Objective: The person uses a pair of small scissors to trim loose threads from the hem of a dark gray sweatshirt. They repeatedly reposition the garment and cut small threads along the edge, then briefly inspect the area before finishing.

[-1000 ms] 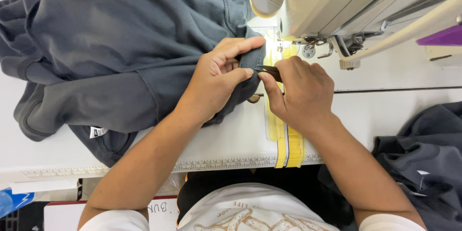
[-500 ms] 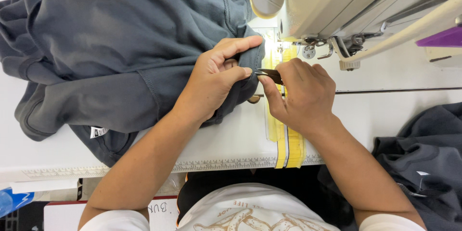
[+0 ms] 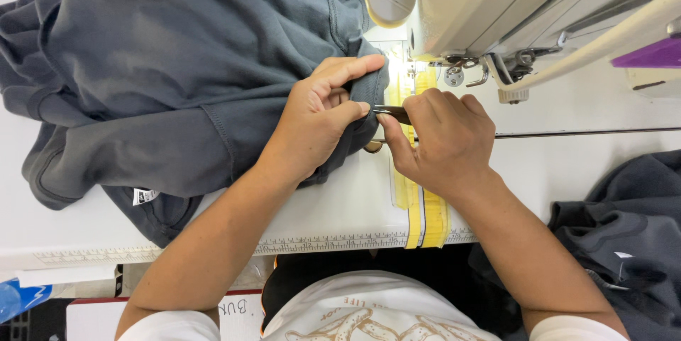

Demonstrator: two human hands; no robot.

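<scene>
- My left hand (image 3: 319, 124) is clamped on the edge of a dark grey garment (image 3: 184, 78), thumb and fingers pinching a fold of the fabric right by the sewing machine.
- The garment itself is bunched up over the left and far side of the white table (image 3: 333, 210), with most of its bulk piled off to the left. A small white label (image 3: 144, 195) pokes out from its near edge.
- My right hand (image 3: 443, 142) is closed around a small dark metal tool (image 3: 391, 112), looks like tweezers or snips, honestly can't tell which. Thumb and forefinger grip it, and its tip points left so it's touching or just about touching the fold my left hand holds.
- Both hands are basically knuckle to knuckle, meeting in the middle just near of the machine's needle area.
- The sewing machine (image 3: 511, 7) is cream coloured and sits at the far right. Its presser foot bits (image 3: 461, 68) hang just beyond my right hand.
- Yellow tape strips (image 3: 424, 213) run along the table from under the machine toward me, passing under my right wrist.
- A ruler scale (image 3: 312, 245) is printed along the near edge of the table.
- Another pile of dark grey cloth (image 3: 624, 234) sits at the near right, well apart from the piece I'm working on.
- Something blue (image 3: 18, 298) peeks in at the near left corner, below table level, can't tell what it is.
</scene>
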